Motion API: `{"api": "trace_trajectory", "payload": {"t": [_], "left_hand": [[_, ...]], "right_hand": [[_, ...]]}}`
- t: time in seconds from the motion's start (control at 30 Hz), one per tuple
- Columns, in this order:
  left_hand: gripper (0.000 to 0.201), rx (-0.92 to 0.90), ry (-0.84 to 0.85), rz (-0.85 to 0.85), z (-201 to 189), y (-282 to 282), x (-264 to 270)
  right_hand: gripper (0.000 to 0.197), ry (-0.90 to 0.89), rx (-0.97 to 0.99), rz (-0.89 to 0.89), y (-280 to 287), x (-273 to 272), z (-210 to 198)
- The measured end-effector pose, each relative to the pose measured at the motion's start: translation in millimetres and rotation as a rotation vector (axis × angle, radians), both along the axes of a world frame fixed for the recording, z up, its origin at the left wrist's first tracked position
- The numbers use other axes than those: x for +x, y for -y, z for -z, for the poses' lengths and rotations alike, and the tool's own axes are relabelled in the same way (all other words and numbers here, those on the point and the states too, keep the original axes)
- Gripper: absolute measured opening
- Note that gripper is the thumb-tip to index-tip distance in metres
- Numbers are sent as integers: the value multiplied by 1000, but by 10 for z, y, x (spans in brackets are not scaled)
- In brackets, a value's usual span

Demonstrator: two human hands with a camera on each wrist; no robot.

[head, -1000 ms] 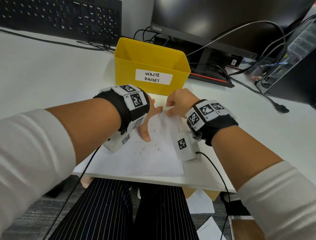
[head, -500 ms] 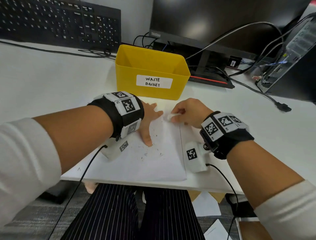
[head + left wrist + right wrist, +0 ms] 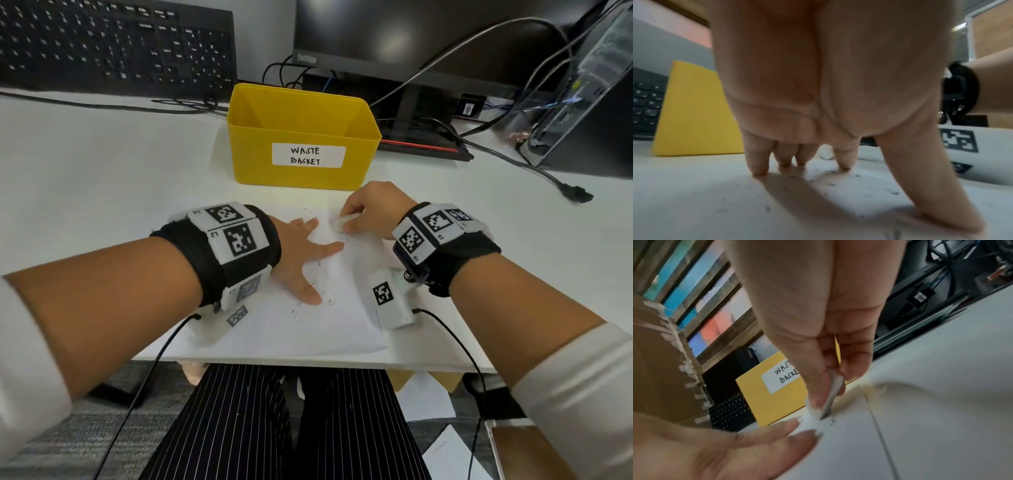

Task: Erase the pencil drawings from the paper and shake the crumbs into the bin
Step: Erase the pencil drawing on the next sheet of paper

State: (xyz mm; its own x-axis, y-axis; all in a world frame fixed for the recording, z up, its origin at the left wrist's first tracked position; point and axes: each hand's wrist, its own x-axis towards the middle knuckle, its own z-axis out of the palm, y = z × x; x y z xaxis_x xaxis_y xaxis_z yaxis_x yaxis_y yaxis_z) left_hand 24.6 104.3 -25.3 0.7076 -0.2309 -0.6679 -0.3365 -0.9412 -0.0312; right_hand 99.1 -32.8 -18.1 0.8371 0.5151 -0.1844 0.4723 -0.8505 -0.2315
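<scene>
One sheet of paper (image 3: pixel 308 329) lies at the lower middle of the head view, on the near edge of the desk (image 3: pixel 102 178). Dark crumbs (image 3: pixel 310 301) are scattered over it, too many and too small to count. One eraser (image 3: pixel 346 221), white, sits at the paper's upper right, its tip on the sheet; a small pencil mark (image 3: pixel 832 423) shows just beside that tip in the right wrist view.

Two hands are at work. The left hand (image 3: pixel 301 253) lies flat with fingers spread and straight, fingertips (image 3: pixel 758 170) and thumb pressing the sheet down, holding nothing. The right hand (image 3: pixel 373 212) pinches the eraser between thumb and curled fingers. Each wrist carries a black band with white tag blocks.

One yellow bin (image 3: pixel 301 137) stands just beyond the paper, at the centre of the frame, with a white label (image 3: pixel 308 156) reading WASTE BASKET. Nothing can be seen lying inside it. It stands between the hands and the monitor (image 3: pixel 428 37) at upper right.

One black keyboard (image 3: pixel 113 44) fills the upper left. One computer case (image 3: pixel 589 92) stands at the right edge, with several black cables (image 3: pixel 507 157) trailing across the desk from it.

The desk is white and smooth. Below its edge are pinstriped trousers (image 3: pixel 274 428), grey carpet (image 3: pixel 68 438) and a few loose sheets (image 3: pixel 428 397) on the floor at lower right.
</scene>
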Motion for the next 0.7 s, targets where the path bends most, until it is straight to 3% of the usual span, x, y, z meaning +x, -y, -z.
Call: {"api": "trace_trajectory", "payload": {"t": [0.4,0.5,0.6,0.7], "left_hand": [[94,3,-9,-3,-6,11,-1],[94,0,-12,-2,-14,10,-5],[94,-12,-12,-4,-12,-3,-10],[94,-10,-12,-2,0,-6,-9]], "right_hand": [[27,98,-98,-160,-123,7,65],[25,165,-65,-98,-101,100,-53],[25,104,-35,-113,-93,91,-161],[26,34,-123,-173,-102,-23,-82]]}}
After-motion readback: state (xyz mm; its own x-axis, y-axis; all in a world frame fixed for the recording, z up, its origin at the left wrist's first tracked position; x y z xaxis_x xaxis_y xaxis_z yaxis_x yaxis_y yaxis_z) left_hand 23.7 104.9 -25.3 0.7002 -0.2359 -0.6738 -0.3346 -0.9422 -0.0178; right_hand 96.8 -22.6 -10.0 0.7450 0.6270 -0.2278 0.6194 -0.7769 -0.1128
